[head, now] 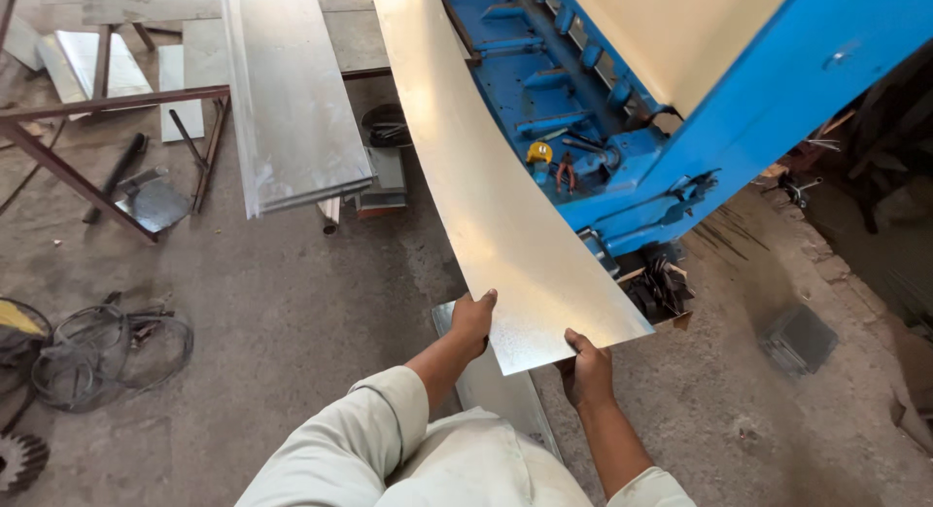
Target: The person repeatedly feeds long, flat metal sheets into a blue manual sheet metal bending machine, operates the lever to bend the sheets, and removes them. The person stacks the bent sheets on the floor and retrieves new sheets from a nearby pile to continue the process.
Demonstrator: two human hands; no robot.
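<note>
A long, shiny strip of sheet metal (486, 176) curves from the top of the view down to me. My left hand (471, 320) grips its near left corner, thumb on top. My right hand (586, 369) grips the near edge further right, fingers under the sheet. The far part of the sheet lies along the blue sheet-metal machine (680, 128). My light sleeves show at the bottom of the view.
A stack of flat metal sheets (292, 108) rests on a rusty steel stand (97, 147) to the left. Another metal strip (501, 395) lies on the concrete floor below my hands. Coiled wire (107, 347) and a gear (19, 460) lie at lower left.
</note>
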